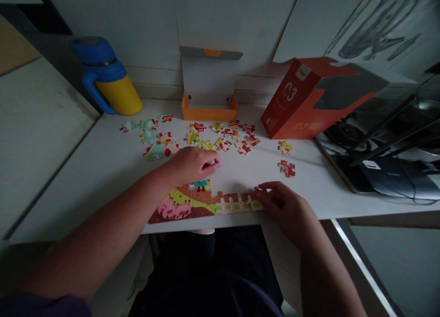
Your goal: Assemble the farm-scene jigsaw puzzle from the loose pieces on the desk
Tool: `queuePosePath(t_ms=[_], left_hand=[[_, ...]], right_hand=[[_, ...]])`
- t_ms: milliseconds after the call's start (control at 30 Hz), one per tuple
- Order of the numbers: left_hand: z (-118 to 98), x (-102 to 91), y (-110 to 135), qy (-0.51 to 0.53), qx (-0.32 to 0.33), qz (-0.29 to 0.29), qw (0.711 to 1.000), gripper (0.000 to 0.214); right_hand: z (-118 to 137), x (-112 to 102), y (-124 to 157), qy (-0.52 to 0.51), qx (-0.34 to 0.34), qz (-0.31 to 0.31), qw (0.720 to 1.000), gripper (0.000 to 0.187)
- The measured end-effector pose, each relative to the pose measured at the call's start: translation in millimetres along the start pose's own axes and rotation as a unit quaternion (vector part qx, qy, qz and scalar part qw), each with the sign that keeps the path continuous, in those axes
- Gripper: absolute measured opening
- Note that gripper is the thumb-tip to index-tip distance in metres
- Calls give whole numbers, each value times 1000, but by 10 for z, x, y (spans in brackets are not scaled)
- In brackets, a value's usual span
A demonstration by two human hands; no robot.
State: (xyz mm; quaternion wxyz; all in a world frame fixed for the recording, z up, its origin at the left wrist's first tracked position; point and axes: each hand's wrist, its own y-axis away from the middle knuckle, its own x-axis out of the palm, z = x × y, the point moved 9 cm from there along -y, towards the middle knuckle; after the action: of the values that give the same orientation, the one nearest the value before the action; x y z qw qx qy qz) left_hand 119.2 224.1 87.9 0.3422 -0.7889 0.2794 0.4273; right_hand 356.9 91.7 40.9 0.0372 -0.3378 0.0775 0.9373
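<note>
A partly joined jigsaw puzzle [202,202] lies along the front edge of the white table, showing a pink animal, green grass, brown ground and a white fence. At the right end of the fence strip, my right hand [280,204] pinches a jigsaw piece [257,189], mostly covered by the fingers. My left hand [195,163] hovers above the upper left of the puzzle with its fingers curled in; nothing shows between them. Its forearm hides part of the joined picture. Beyond it lie several loose jigsaw pieces [224,144], and more teal pieces [156,152] are to the left.
An open orange box [209,114] stands at the back, a larger red-orange box [292,101] right of it. A blue-and-yellow flask [120,90] is back left. Two single pieces [286,169] lie right. Dark equipment [385,175] crowds the right edge.
</note>
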Motion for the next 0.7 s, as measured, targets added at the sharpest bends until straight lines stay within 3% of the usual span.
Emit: queuePosePath(t_ms=[400, 700], left_hand=[[59, 70, -2, -20, -27, 37, 999, 16], [58, 97, 5, -18, -29, 51, 998, 17]], right_hand=[[60, -27, 93, 112, -21, -56, 992, 36], [233, 19, 138, 175, -82, -89, 977, 30]])
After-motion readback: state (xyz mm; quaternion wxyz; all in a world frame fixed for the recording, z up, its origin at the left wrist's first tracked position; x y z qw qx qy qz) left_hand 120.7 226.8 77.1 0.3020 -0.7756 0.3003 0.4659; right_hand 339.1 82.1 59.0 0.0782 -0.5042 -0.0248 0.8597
